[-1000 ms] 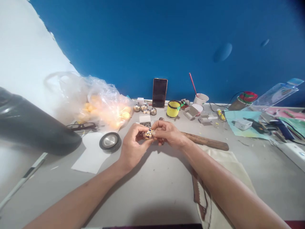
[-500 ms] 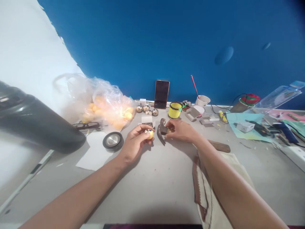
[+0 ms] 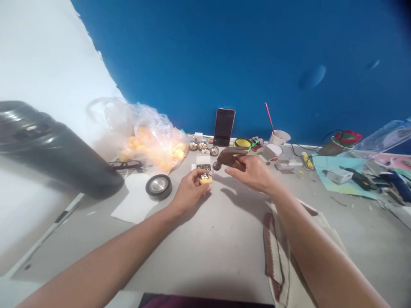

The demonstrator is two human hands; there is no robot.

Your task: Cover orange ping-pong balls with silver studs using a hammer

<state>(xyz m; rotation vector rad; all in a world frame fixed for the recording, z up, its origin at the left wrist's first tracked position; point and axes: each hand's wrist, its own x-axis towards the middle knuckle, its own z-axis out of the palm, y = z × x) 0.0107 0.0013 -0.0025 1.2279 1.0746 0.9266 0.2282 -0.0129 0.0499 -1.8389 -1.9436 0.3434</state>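
My left hand [image 3: 189, 190] pinches a small yellow ball [image 3: 206, 179] with shiny, dark-edged pieces on its top, just above the grey table [image 3: 212, 256]. To its right, my right hand [image 3: 253, 172] is closed on a hammer [image 3: 226, 158], whose dark metal head is raised off the table; most of the handle is hidden by the hand. Directly behind the ball is a small open box [image 3: 203, 166] with dark shiny bits. Several mirrored balls [image 3: 214, 151] lie farther back, in front of a phone [image 3: 224, 127] leaning on the blue wall.
A dark bottle [image 3: 73, 158], a round lid [image 3: 158, 185], glasses [image 3: 126, 165] and a plastic bag [image 3: 154, 141] of orange balls are at left. At right are a yellow container [image 3: 243, 143], a white cup [image 3: 278, 137], a beige cloth [image 3: 302, 256] and blue paper [image 3: 334, 175].
My right hand has lifted the hammer off the table and turned its head. The ball in my left hand now shows its shiny pieces upward. The whole view has shifted slightly.
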